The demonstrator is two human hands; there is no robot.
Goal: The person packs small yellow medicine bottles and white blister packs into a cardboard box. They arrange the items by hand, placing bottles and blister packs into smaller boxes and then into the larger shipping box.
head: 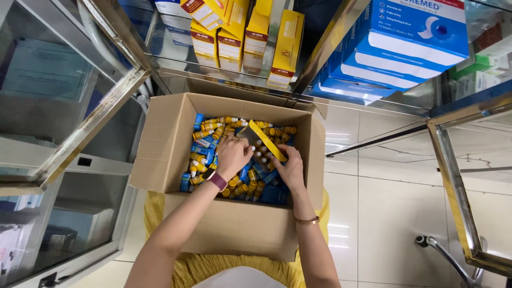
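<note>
We see an open brown cardboard box below, full of small yellow bottles and blue cartons; yellow-and-white cartons and blue-and-white boxes stand on shelves above.

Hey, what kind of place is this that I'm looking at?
Most likely a pharmacy or medical supply shop. Glass cabinets with metal frames hold stacked yellow boxes and blue boxes. Both hands, left and right, are in a carton full of small yellow bottles.

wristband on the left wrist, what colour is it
The wristband on the left hand is dark maroon-purple, seen in the head view, the only one.
</note>
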